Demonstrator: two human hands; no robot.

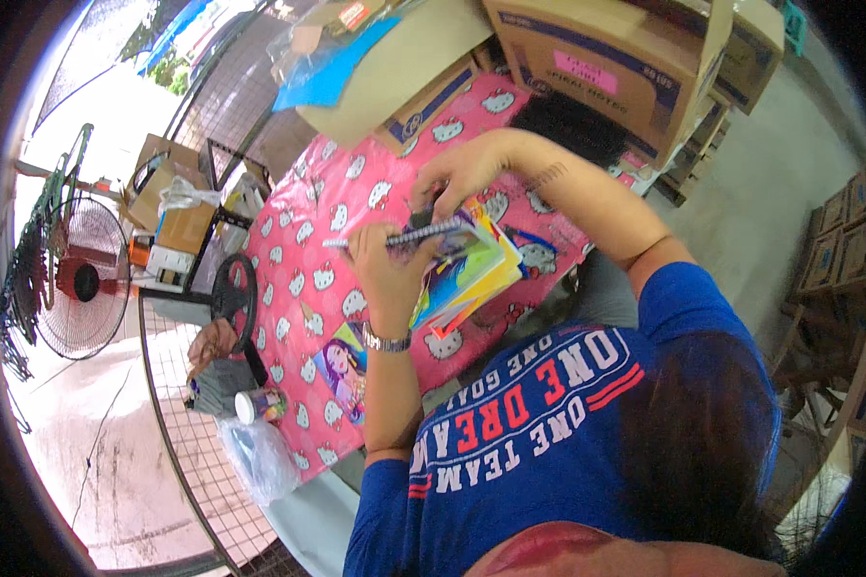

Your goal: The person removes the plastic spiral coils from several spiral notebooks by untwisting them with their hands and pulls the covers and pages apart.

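Observation:
My left hand (387,262), with a metal watch (385,341) on its wrist, is closed around the coil end of a spiral notebook (467,279). The notebook is tilted up over the table, its bright green, yellow and blue sheets fanned apart. Just above the wire coil, my right hand (464,173) has bent, closed fingers. A small dark thing shows by its fingertips, too hidden to name. A printed picture cover with a cartoon figure (344,370) lies flat on the pink patterned tablecloth (289,375), left of my left forearm.
Large cardboard boxes (597,67) stand along the far side, beside a flat carton with a blue sheet (342,67). A lidded jar (260,405) and a clear plastic bag (258,460) are at the table's left edge. Farther left stands a fan (85,281). Stacked cartons (842,231) line the right.

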